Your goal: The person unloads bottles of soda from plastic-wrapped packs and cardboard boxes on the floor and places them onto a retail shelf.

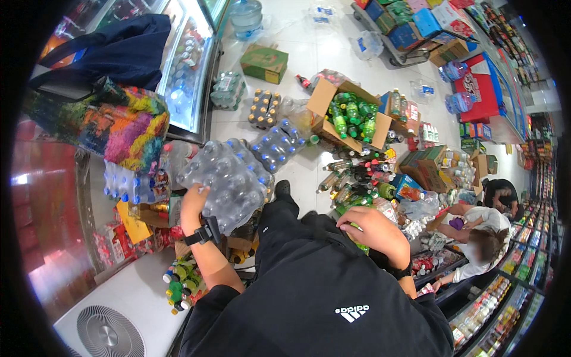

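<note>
Clear plastic film is wrapped around the big pack of bottles [232,184], which is in front of me and to my left, just beside a blue-capped pack [276,149]. My left fingers [199,191] are bent at its left edge and seem to touch the film. Between them I see only a small opening, and whether they have a firm hold I cannot tell. My right fingers [351,218] are half curled near my waist, well apart from the pack. Something green shows under them, but I cannot tell if they hold it.

For handling this pack well, I think one side is not enough. It looks wide, so probably the film will stretch or tear if only the left fingers pull it. It would be better to bring the right fingers to the opposite edge, to support from below, and to keep the weight close to my body. I should also take care with my feet: one black shoe [284,189] is close to the packs, and on the floor [303,53] the loose bottles [345,169] lie near the open carton [322,98], where a foot could roll
</note>
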Motion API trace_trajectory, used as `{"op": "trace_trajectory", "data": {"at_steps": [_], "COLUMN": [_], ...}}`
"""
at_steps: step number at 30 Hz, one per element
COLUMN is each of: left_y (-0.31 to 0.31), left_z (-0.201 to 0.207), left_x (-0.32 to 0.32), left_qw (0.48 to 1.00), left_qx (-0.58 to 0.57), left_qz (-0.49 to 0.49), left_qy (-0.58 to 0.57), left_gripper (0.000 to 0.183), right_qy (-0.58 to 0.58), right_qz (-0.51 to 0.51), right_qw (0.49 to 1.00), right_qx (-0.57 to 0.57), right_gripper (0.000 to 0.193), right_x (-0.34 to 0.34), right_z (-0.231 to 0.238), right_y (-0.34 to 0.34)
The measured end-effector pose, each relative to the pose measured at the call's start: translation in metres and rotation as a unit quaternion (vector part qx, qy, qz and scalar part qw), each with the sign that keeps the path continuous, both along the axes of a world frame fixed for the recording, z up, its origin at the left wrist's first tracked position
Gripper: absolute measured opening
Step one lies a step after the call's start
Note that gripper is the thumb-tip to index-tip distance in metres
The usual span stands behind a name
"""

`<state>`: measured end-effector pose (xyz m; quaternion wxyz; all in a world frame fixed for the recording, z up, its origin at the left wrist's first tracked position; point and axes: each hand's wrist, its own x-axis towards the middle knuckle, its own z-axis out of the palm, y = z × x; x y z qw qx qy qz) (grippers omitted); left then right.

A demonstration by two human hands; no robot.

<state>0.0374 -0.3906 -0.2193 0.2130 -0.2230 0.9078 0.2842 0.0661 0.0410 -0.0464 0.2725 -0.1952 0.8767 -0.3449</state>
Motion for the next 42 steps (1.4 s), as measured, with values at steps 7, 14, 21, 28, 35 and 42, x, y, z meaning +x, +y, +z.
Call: {"op": "trace_trajectory", "data": {"at_steps": [7,14,21,28,35,42], "left_y": [-0.001,0.013,0.017,0.088,0.126,0.134], "left_z": [-0.046,-0.037,-0.044,-0.043,-0.064,-0.065], "left_x": [0.046,0.05,0.076,0.046,0.044,0.064], "left_qw": [0.993,0.994,0.987,0.973,0.993,0.968], "left_qx": [0.042,0.057,0.058,0.062,-0.003,0.09], "left_qz": [0.032,0.047,0.119,0.166,0.041,0.109], "left_qy": [-0.104,-0.081,-0.089,-0.151,-0.109,-0.207], "left_gripper": [0.055,0.053,0.049,0.055,0.054,0.049], "right_qy": [-0.008,-0.027,-0.036,-0.018,-0.005,-0.023], "right_qz": [0.047,0.09,0.123,0.088,0.033,0.067], "right_qw": [0.999,0.995,0.99,0.995,0.998,0.996], "right_qx": [-0.002,-0.024,-0.052,-0.049,-0.051,-0.06], "right_gripper": [0.011,0.011,0.011,0.011,0.011,0.012], "right_x": [-0.029,-0.06,-0.094,-0.12,-0.145,-0.156], "right_z": [-0.007,-0.016,-0.024,-0.037,-0.054,-0.067], "right_y": [-0.008,0.009,0.037,0.115,0.168,0.174]}}
